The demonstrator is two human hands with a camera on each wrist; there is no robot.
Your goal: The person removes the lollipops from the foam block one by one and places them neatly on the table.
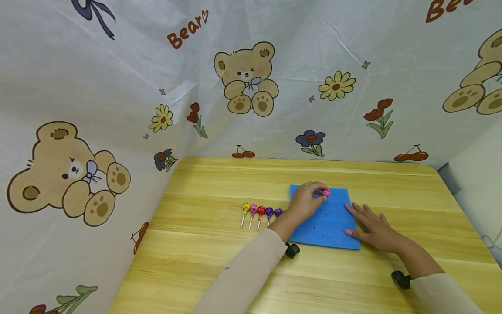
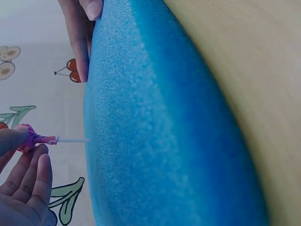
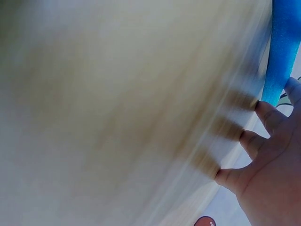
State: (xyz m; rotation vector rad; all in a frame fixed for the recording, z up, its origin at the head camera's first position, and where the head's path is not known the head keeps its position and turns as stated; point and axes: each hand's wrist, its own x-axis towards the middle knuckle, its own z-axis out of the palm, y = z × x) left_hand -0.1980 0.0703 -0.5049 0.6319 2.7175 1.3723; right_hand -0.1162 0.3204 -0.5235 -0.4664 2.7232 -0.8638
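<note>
My left hand (image 1: 306, 201) pinches a pink-wrapped lollipop (image 1: 326, 192) by its candy end, over the far part of a blue foam board (image 1: 325, 237). In the left wrist view the lollipop's white stick (image 2: 71, 140) points at the foam face, its tip right at the surface. Small dark holes dot the board. Fingers spread, my right hand (image 1: 378, 231) rests at the board's right edge, thumb and forefinger on the foam. In the right wrist view its other fingertips (image 3: 225, 176) touch the wooden table.
Left of the board several lollipops lie in a row on the wooden table (image 1: 219, 261): a yellow one (image 1: 245, 206), a pink one (image 1: 253, 209), a red one (image 1: 261, 210) and purple ones (image 1: 269, 212). A bear-printed cloth (image 1: 290, 113) hangs behind the table and at its left.
</note>
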